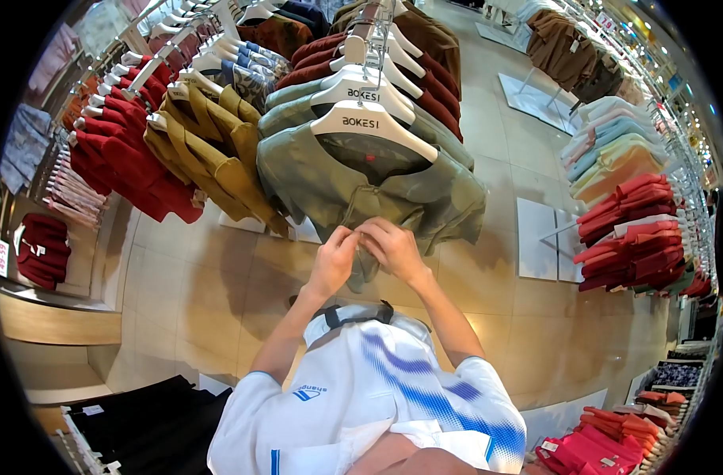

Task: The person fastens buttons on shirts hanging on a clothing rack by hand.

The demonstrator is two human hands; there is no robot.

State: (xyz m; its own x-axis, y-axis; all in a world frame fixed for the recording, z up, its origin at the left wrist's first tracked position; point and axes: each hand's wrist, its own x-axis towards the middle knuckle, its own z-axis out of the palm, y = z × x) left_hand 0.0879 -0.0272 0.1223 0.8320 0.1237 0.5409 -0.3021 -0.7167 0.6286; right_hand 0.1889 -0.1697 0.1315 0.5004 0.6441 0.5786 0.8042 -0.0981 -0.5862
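Observation:
A grey-green shirt (298, 170) hangs at the front of a rack on a white hanger (361, 123) lettered BOKESI. At the shirt's front opening, below the collar, my left hand (335, 260) is closed with thumb and fingers pinching the fabric edge. Close beside it, my right hand (395, 250) pinches the same front edge, fingertips nearly meeting those of the left. Whatever small part lies between the fingertips is hidden. More grey-green shirts and dark red garments (441, 91) hang behind this one.
Mustard garments (211, 150) and red garments (132, 146) hang to the left. Folded-over pastel and red clothes (627, 229) line the right wall rack. Black clothing (148, 423) lies at lower left, and pink garments (591, 455) at lower right. Tiled floor (219, 309) runs between.

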